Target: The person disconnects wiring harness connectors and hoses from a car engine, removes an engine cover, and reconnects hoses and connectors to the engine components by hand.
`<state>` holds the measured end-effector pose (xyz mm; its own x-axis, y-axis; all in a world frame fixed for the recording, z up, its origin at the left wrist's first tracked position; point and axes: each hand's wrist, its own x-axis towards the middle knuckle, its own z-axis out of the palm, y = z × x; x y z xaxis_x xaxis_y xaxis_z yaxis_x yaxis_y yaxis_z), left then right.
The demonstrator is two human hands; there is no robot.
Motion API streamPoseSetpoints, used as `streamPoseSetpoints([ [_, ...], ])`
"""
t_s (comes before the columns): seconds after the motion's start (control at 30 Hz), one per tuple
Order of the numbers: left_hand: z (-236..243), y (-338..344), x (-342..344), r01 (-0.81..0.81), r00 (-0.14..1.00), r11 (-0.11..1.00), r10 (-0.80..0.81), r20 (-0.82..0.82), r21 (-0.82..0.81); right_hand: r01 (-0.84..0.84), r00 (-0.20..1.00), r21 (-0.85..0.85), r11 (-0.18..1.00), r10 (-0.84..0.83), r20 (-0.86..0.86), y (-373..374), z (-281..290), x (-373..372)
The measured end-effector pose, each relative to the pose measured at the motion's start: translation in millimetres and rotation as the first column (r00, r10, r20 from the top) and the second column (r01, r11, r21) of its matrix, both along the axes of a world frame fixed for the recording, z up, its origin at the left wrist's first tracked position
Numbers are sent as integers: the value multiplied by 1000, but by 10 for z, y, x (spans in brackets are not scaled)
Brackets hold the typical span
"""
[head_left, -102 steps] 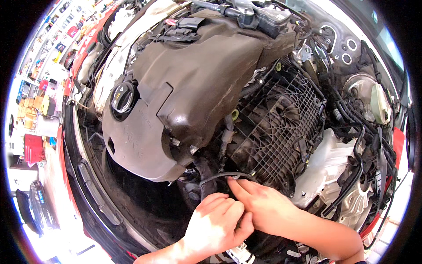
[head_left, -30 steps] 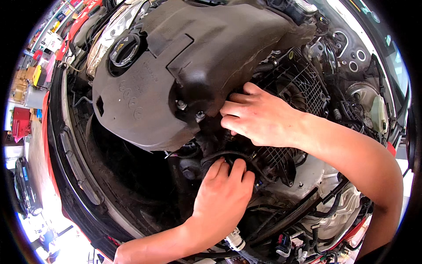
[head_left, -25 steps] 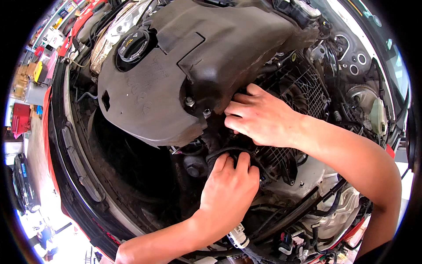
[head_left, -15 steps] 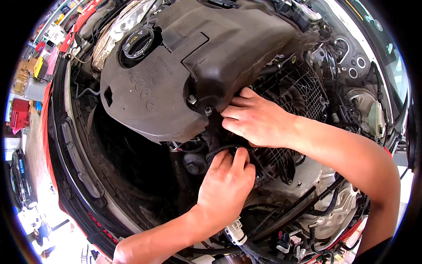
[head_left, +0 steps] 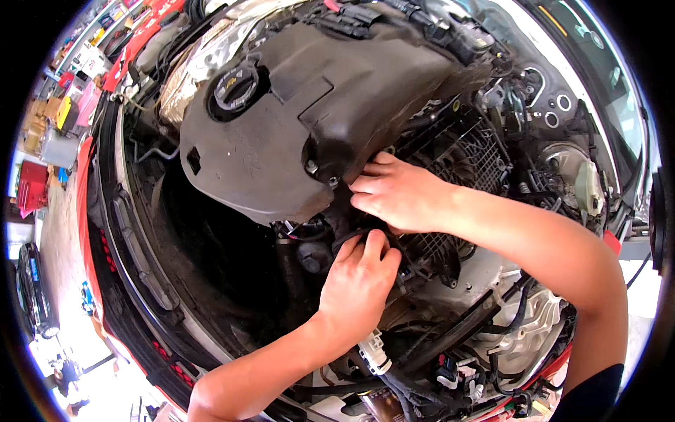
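Observation:
A large black plastic engine cover (head_left: pixel 239 151) lies over the engine, with a round black oil filler cap (head_left: pixel 236 88) set in it. My right hand (head_left: pixel 404 195) is closed at the cover's near right edge, its fingertips hidden in the dark gap beside a bolt (head_left: pixel 333 181). Just below it, my left hand (head_left: pixel 360 278) has its fingers curled and pressed together on a dark hose (head_left: pixel 346 224). What lies under the fingertips of both hands is mostly out of sight. A dark round part (head_left: pixel 314 257) sits close to my left knuckles.
Right of my hands is a black ribbed engine part (head_left: pixel 485 158). A white connector (head_left: pixel 374 353) and thick black hoses (head_left: pixel 450 344) run below my left wrist. The front body edge (head_left: pixel 133 246) curves along the left, beside a deep dark cavity (head_left: pixel 218 260). Shelves and boxes stand beyond.
My view has shifted slightly, so the engine cover sits a little differently in the picture. Both hands stay at the same spot, with only small finger movement.

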<state>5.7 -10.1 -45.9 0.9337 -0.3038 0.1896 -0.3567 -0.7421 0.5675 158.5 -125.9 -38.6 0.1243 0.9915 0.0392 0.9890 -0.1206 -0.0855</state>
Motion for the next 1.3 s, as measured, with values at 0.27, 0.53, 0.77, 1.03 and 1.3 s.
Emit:
streamPoseSetpoints([
  [0.27,162,144,-108,44,999,993,-42,-17,114,546,816,-123,829,-559,-148,-203,313,-689],
  [0.53,454,145,-171,-119,985,989,128,114,-86,661,718,-257,705,-694,-57,-25,197,-673],
  [0.77,440,193,-124,-142,980,960,171,103,-243,688,695,-309,657,-718,21,178,245,-533],
  [1.03,-6,-32,-315,-627,710,35,436,-553,-778,752,615,-84,654,-742,-267,-495,783,-1119],
  [1.3,-203,-306,-846,-922,376,-255,-399,-836,-293,826,510,-250,505,-859,-50,-517,472,-1496],
])
